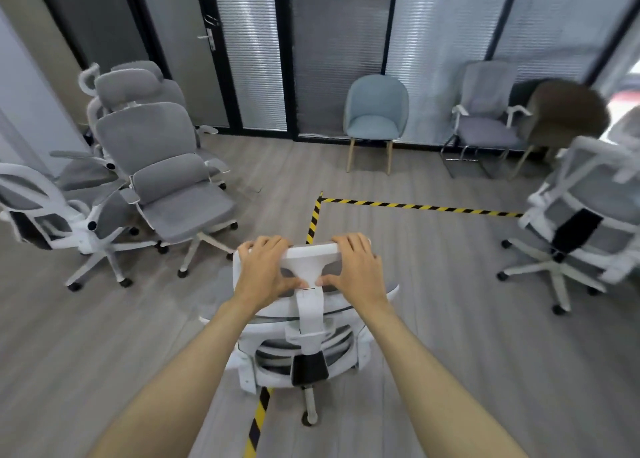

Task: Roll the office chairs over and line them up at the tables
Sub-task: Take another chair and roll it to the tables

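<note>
A white-framed office chair [308, 340] with grey mesh stands right in front of me, its back toward me. My left hand [265, 270] grips the left end of its white headrest [311, 251], fingers over the top edge and thumb underneath. My right hand [356, 269] grips the right end in the same way. A cluster of grey padded office chairs [162, 166] stands at the left. Another white mesh office chair [581, 215] stands at the right edge. No table is in view.
Yellow-black floor tape [415, 206] marks a corner ahead and runs under the held chair. A light blue shell chair [375, 118], a grey sled-base chair [485, 121] and a brown chair [564, 114] stand along the glass partition wall. A door [194, 49] is at the back left.
</note>
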The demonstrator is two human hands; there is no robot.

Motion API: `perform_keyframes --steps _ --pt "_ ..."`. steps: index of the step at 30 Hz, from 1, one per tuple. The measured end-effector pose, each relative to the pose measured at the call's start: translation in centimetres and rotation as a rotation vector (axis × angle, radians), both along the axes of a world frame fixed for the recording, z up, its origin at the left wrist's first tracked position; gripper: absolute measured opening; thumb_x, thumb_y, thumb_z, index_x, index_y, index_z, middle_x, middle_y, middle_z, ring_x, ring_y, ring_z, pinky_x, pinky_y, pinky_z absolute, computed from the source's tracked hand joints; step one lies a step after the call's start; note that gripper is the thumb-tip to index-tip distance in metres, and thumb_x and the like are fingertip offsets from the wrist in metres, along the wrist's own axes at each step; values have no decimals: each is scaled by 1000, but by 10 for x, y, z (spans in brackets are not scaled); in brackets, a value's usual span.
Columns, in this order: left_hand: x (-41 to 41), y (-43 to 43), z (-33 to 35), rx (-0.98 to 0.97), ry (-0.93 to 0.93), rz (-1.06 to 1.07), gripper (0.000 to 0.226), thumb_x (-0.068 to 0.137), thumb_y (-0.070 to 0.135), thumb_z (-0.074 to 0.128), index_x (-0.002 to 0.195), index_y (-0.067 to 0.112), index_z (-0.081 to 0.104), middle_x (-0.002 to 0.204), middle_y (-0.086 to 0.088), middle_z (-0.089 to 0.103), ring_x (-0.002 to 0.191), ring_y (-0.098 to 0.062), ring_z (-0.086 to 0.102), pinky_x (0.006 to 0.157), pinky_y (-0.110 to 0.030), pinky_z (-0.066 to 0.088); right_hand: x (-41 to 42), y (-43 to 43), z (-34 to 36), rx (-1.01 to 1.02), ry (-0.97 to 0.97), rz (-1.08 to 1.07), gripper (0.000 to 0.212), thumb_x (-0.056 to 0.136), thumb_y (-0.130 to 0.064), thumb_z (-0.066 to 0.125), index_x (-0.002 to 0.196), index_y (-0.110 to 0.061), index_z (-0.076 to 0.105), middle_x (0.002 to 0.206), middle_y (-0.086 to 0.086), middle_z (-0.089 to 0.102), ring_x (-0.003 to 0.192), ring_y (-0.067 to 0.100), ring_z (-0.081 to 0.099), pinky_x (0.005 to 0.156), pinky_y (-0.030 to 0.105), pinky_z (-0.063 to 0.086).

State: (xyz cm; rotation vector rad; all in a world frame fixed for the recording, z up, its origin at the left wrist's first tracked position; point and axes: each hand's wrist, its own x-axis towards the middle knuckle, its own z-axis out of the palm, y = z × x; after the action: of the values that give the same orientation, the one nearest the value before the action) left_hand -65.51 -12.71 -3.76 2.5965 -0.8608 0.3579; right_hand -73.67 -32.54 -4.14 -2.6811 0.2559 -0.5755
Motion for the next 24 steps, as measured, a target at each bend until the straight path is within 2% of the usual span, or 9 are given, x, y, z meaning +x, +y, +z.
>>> perform_keyframes --steps 5,9,11,16,20,24 --pt "-26 -63 6 16 32 -113 72 54 64 89 107 25 62 107 12 61 103 -17 53 92 -38 27 -48 -50 3 -22 6 -127 86 57 -64 89 128 -30 55 125 -10 55 121 16 48 88 31 43" --pt "-38 -110 6 21 30 -215 72 51 68 87 104 26 62 101 17 58 99 -16 53 86 -34 23 -82 -88 1 -46 -3 -243 87 52 -68 88 124 -30 57 121 -10 57 118 17 52 85 34 48" --pt "-45 -134 7 27 31 -277 71 53 70 85 104 28 60 99 21 53 99 -14 51 86 -35 26 -96 -107 0 -52 -17 -294 87 52 -67 88 124 -30 57 121 -10 56 119 17 52 85 36 50" --pt "-54 -198 7 27 34 -380 71 55 69 86 106 27 61 104 13 61 101 -17 53 92 -38 31 -124 -153 -3 -43 -1 -410 88 53 -67 87 126 -31 55 125 -11 52 126 16 47 88 39 51" --pt "-58 -252 4 28 17 -479 73 57 73 82 110 28 61 109 12 63 103 -16 53 95 -40 33 -143 -193 -5 -33 -3 -502 90 51 -70 85 126 -31 53 126 -12 50 126 15 46 82 39 53" --pt "-58 -305 3 25 -2 -564 76 56 76 80 111 28 61 110 12 62 104 -16 53 93 -38 32 -155 -233 -8 -33 -11 -573 89 55 -66 87 129 -31 51 132 -11 48 132 16 42 85 39 53"
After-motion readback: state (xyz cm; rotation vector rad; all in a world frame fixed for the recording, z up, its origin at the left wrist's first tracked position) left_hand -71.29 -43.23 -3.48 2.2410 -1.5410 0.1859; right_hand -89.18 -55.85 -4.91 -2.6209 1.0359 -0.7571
